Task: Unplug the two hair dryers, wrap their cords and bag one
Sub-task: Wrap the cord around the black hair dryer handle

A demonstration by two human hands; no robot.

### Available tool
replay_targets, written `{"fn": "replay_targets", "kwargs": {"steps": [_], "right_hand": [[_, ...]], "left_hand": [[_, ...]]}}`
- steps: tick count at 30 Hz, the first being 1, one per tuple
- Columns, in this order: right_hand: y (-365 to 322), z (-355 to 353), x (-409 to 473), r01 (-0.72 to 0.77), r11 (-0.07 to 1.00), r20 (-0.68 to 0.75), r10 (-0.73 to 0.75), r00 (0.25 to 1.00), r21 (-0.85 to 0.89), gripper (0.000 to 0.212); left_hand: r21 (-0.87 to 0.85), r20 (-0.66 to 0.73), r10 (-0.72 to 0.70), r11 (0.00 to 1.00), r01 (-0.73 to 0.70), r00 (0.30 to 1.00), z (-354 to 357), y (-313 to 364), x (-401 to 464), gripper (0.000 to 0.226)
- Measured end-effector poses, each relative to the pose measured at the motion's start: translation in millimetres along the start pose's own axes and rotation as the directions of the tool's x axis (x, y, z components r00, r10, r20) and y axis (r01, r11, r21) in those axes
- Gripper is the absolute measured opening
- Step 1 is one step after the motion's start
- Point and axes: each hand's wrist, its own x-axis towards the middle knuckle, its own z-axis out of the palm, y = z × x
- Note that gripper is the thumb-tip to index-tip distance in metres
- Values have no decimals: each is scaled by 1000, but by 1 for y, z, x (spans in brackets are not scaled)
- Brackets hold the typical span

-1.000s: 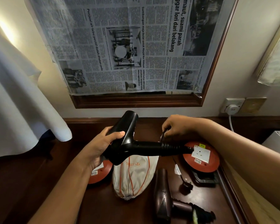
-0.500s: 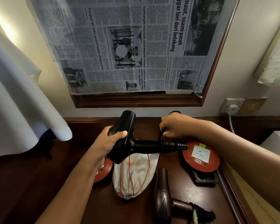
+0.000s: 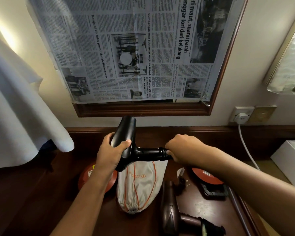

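Observation:
My left hand (image 3: 111,151) grips the barrel of a black hair dryer (image 3: 126,142) held above the dark wooden counter (image 3: 41,201), its nozzle pointing up and away. My right hand (image 3: 182,148) is closed around the end of its handle, where the cord leaves; the cord itself is hidden in that fist. Below lies a white drawstring bag (image 3: 140,186) with orange cords. A brown hair dryer (image 3: 170,208) rests at the front right, its cord bundled at the handle end (image 3: 211,229).
Two red round extension reels sit on the counter, one at left (image 3: 85,178) under my forearm, one at right (image 3: 209,176). A white plug (image 3: 241,117) is in the wall socket. Newspaper (image 3: 134,48) covers the framed mirror. White cloth (image 3: 15,108) hangs left.
My right hand slid from above the handle down onto its end. The black dryer rose slightly. My right arm now covers most of the right reel.

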Motion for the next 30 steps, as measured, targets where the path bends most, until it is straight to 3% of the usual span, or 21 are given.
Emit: {"fn": "replay_targets", "kwargs": {"steps": [3,6,9,11,13,17,21,26,30], "right_hand": [[1,11,3,-81,988,-47,88,995,133,12],[6,21,4,-167,899,-6,186,983,405,6],[13,28,2,-250,599,181,173,968,761,15],[14,34,0,-304,432,280,121,952,849,23],[12,46,1,-309,314,295,93,951,898,29],[4,71,4,-244,206,225,110,968,948,44],[-8,85,4,-134,-16,134,184,974,991,39],[-16,90,9,93,93,-119,328,937,991,31],[-14,90,9,204,-96,-164,319,934,974,27]], "left_hand": [[4,-55,21,1000,-21,998,3,-4,-1,69],[-35,-99,54,998,-57,994,7,-4,-6,70],[-65,-129,80,994,-89,988,14,-4,-8,73],[-95,-154,82,991,-98,985,17,-3,-8,76],[-135,-163,70,986,-92,984,19,-2,-6,79],[-248,-141,-5,968,-31,990,19,-3,-3,76],[-368,-117,-81,929,33,990,15,-4,-3,62],[-477,-64,-166,871,116,984,10,-4,-2,57],[-523,-30,-179,841,137,983,5,-2,1,54]]}}
